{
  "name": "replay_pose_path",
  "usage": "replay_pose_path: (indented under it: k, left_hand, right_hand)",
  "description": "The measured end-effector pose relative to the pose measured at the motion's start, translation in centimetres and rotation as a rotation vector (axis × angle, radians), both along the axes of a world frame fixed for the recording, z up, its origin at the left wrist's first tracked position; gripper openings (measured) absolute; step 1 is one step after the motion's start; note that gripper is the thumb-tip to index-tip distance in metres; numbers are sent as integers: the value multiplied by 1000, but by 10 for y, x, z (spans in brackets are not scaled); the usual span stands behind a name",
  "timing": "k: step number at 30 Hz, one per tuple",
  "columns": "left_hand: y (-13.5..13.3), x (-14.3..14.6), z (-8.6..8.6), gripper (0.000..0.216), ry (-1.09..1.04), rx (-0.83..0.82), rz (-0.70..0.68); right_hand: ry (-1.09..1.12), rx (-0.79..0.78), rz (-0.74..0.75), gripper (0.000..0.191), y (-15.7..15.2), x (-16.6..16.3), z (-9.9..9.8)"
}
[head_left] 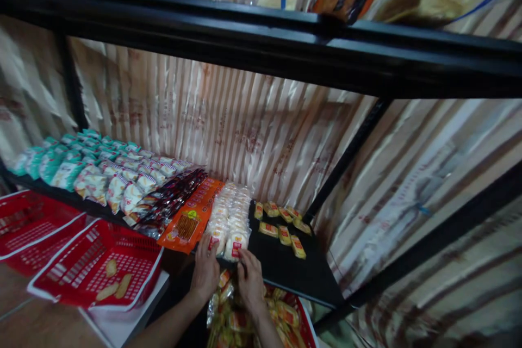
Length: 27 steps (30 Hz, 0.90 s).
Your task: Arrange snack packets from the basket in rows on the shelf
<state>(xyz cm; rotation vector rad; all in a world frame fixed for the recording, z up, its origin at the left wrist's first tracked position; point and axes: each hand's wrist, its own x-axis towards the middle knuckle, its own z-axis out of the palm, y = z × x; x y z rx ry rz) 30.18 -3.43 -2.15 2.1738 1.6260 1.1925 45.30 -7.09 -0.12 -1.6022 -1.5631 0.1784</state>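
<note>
My left hand (205, 272) rests its fingers on the front of a row of white snack packets with red labels (228, 220) on the black shelf (285, 272). My right hand (249, 278) touches the front packet of the same row, fingers curled against it. Both forearms rise from the bottom edge. Below my hands a red basket (304, 321) holds several yellow and red packets (281, 315). A few small yellow packets (281, 225) lie loose on the shelf to the right of the white row.
Left of the white row lie orange packs (191, 217), dark red packs (171, 201), white packets (118, 185) and teal ones (53, 160). Two red baskets (81, 266) stand at lower left. A black upper shelf (261, 43) spans overhead. Striped cloth (244, 130) backs the shelf.
</note>
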Motion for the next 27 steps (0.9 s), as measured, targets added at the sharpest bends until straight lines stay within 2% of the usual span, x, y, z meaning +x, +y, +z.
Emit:
replay_pose_path:
  k: [7,11,15,21,24,27]
  left_hand:
    - [-1,4,3,54,-32,-168,58]
    - [12,6,14,59,-37,-266,41]
    - [24,7,25,63,-32,-370,-5]
    - [29,9,26,63,-28,-395,-38]
    - [26,7,18,64,-51,-380,-47]
    - [25,6,7,65,-104,-360,-45]
  right_hand:
    - [271,-52,-207,77,-2,15,-9]
    - [408,-100,-249,89,10,23,-2]
    - [447,-131,-264,104,34,22,7]
    - [458,-278,-93,105,57,-4,-6]
    - [446,-287,-147,103,56,-10,-13]
    - [453,-299,-227,98,55,1,-11]
